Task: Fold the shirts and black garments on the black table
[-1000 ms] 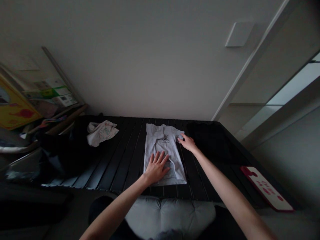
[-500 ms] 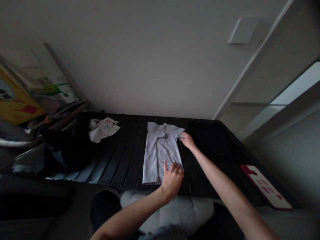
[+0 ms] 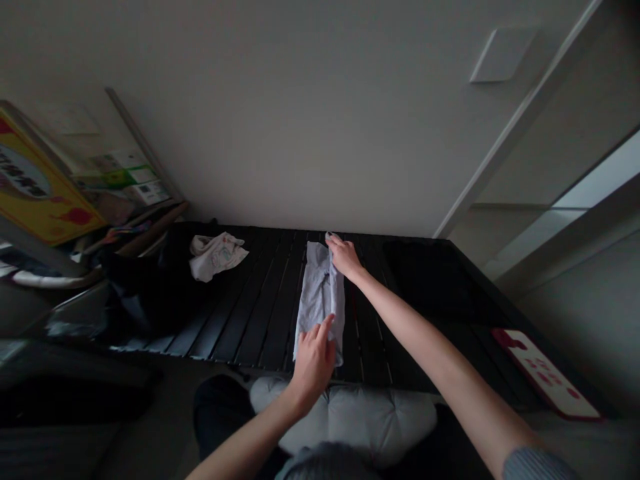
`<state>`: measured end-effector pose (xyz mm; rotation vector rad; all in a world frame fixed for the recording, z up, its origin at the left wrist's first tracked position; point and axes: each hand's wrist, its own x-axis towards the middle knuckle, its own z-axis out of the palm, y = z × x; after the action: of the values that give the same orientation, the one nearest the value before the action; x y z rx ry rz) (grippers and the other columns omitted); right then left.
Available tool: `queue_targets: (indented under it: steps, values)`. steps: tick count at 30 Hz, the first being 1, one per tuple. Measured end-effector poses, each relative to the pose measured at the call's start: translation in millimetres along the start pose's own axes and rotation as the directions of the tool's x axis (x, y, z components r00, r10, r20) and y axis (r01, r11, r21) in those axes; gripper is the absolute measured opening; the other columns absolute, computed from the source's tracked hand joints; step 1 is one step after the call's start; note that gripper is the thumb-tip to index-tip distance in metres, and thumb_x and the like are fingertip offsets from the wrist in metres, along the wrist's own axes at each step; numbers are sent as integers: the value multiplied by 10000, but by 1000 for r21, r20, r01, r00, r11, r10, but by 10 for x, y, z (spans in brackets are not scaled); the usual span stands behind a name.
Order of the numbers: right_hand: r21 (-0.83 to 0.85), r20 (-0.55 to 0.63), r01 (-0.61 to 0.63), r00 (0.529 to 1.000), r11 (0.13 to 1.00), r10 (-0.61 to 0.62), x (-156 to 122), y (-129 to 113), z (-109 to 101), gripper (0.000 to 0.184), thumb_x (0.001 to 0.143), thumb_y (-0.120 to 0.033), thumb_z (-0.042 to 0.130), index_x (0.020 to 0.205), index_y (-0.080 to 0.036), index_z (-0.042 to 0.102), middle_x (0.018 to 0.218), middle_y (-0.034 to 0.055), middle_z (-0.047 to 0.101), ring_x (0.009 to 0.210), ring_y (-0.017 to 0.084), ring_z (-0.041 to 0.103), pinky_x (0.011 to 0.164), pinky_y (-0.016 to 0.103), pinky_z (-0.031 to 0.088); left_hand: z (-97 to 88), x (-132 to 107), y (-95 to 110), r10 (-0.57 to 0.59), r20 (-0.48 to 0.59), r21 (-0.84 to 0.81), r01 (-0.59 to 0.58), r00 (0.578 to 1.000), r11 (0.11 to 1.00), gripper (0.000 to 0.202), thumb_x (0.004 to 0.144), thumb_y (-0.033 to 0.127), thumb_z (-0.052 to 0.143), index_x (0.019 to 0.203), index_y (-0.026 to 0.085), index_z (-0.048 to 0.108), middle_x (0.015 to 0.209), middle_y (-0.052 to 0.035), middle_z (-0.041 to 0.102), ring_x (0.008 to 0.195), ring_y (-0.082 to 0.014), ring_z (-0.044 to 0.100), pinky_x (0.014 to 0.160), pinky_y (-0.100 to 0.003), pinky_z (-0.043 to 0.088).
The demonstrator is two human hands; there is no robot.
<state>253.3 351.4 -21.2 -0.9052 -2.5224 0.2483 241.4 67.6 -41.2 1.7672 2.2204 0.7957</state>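
In the head view, a dark slatted bench runs across the room, its far edge near a plain grey wall. High on the wall at the right is 1 pale rectangular plate; past the wall's edge on that side is a recess with a bright strip. At the bench's left end lie a dark heap, too dim to make out, and, next to it, 1 crumpled white cloth with a faint print. Beyond them at the left stand a yellow box with red marks and some clutter. Toward the right end lie a dark flat thing, hard to tell from the slats, and, nearer, 1 white board with a dark red rim. A padded grey cushion shows below the near edge. The grey shirt lies mid-bench as a narrow, wrinkled strip pointing toward the wall, between the 2 hands. The right grip is at its far end, fingers together and pinching the fabric, a bit of which pokes out past the fingertips. The left grip is over its near end, index finger extended along the cloth, the others bent; whether they pinch it I cannot tell.
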Motion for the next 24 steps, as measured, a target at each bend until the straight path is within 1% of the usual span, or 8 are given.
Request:
queue_targets:
  steps: [3, 5, 7, 9, 12, 15, 20, 24]
  values:
    - [-41, 187, 85, 979, 995, -76, -82, -289, 289, 402, 915, -167, 445, 1259, -257, 633, 1471, 49, 471, 1378, 308, 346, 1111, 575, 223, -25, -177, -119, -57, 49, 183, 47, 997, 982, 424, 845, 249, 509, 1263, 258, 574, 1200, -108, 622, 1113, -299, 551, 916, -493, 451]
    - [-23, 264, 125, 958, 992, -114, -232, -384, 483, 400, 931, -276, 489, 1319, -287, 582, 1522, 38, 399, 1430, 335, 241, 1120, 609, 180, 2, -282, -166, -62, 41, 231, 51, 997, 972, 459, 833, 316, 554, 1289, 266, 568, 1341, -126, 549, 1243, -354, 464, 974, -555, 411]
    - [28, 263, 177, 948, 984, -178, -388, -408, 607, 478, 945, -337, 489, 1420, -290, 465, 1586, 41, 264, 1462, 316, 171, 1141, 576, 176, 42, -355, -196, -35, 52, 237, 22, 998, 971, 527, 842, 355, 557, 1360, 265, 509, 1445, -126, 469, 1341, -375, 372, 1026, -598, 364]
    - [83, 172, 206, 961, 975, -218, -497, -385, 621, 528, 964, -340, 459, 1478, -259, 371, 1616, 58, 151, 1478, 268, 136, 1166, 506, 181, 65, -385, -218, -1, 80, 226, -17, 997, 974, 568, 854, 366, 549, 1405, 259, 457, 1485, -123, 430, 1386, -368, 323, 1053, -614, 340]
    - [144, -34, 194, 981, 970, -191, -566, -308, 459, 531, 985, -304, 392, 1497, -180, 326, 1616, 95, 137, 1485, 195, 124, 1184, 423, 196, 24, -357, -260, 66, 103, 205, -86, 993, 975, 605, 869, 349, 538, 1449, 257, 392, 1506, -121, 407, 1416, -336, 295, 1088, -602, 316]
    - [186, -108, 186, 980, 965, -168, -642, -205, 231, 495, 970, -250, 383, 1461, -192, 401, 1580, 92, 267, 1458, 187, 229, 1172, 420, 257, -103, -269, -343, 143, 142, 194, -169, 979, 966, 597, 882, 353, 532, 1455, 270, 384, 1523, -112, 386, 1445, -323, 241, 1114, -595, 287]
    - [217, -22, 229, 973, 949, -230, -1021, -94, 7, 383, 908, -180, 469, 1258, -201, 623, 1414, 82, 526, 1376, 211, 393, 1135, 452, 331, -375, -123, -576, 236, 264, 195, -292, 935, 936, 567, 896, 453, 523, 1427, 280, 428, 1527, -93, 388, 1458, -312, 217, 1129, -600, 258]
    - [286, 125, 314, 925, 905, -360, -1463, -200, -181, 344, 875, -273, 577, 1201, -200, 659, 1345, 89, 590, 1339, 228, 441, 1119, 453, 338, -530, -112, -739, 282, 407, 160, -372, 869, 914, 620, 899, 514, 506, 1452, 270, 372, 1540, -100, 364, 1443, -274, 275, 1142, -600, 216]
